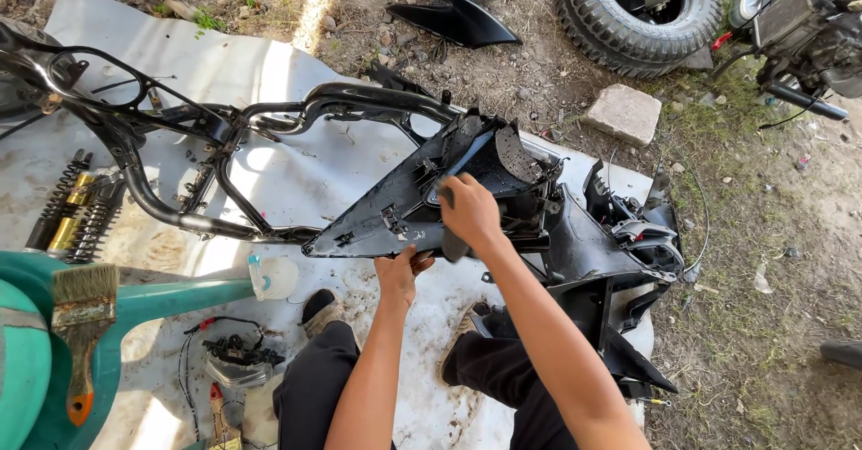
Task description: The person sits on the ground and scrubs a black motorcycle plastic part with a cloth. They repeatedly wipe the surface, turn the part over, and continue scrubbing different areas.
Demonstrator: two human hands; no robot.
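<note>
Black plastic fairing panel [422,200] at scene centre, tilted, inner ribbed side up, resting against bare scooter frame [224,145]. My left hand [400,273] grips near lower edge, steadying it. My right hand [467,209] curled on panel middle, pressing. White tarp [224,64] beneath keeps parts off dirt. Small white bottle [274,277] with blue neck near left; no label readable.

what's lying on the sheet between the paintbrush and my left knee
In the head view, between the paintbrush and your left knee lie a black wired part and a white plastic bottle.
</note>
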